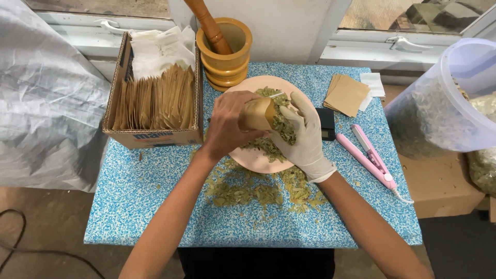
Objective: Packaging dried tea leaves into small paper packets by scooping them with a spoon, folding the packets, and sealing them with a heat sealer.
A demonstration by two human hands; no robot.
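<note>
Head view. Left hand (227, 124), bare, is wrapped around a small brown paper pouch (258, 113), grip closed on it, mouth of the pouch turned toward the other hand. Right hand (305, 135), in a white glove, has its fingers curled around a clump of dried green leaves (283, 128) pressed at the pouch mouth; grip closed on the leaves. Both hands meet above a round pink plate (256, 161) that carries more of the same leaf.

The plate sits on a desk (150, 212) covered in blue-and-white speckled material. Loose leaf crumbs (258, 192) are scattered on the desk just in front of the plate, between the forearms.

Behind the plate: a yellow wooden mortar (225, 57) with a brown pestle (209, 26) leaning in it. Left of that, an open cardboard box (155, 137) packed with upright brown pouches, white papers at its back end. Right of the plate, a small black flat device (326, 124), partly hidden by the gloved hand; a loose stack of brown pouches (346, 94) with a white slip beside it; a pink clamp-shaped tool (368, 154) with a cord, lying flat.

Far right, off the desk, a large clear tub (439, 103) holding dried leaf. Far left, grey plastic sheeting (46, 98).
</note>
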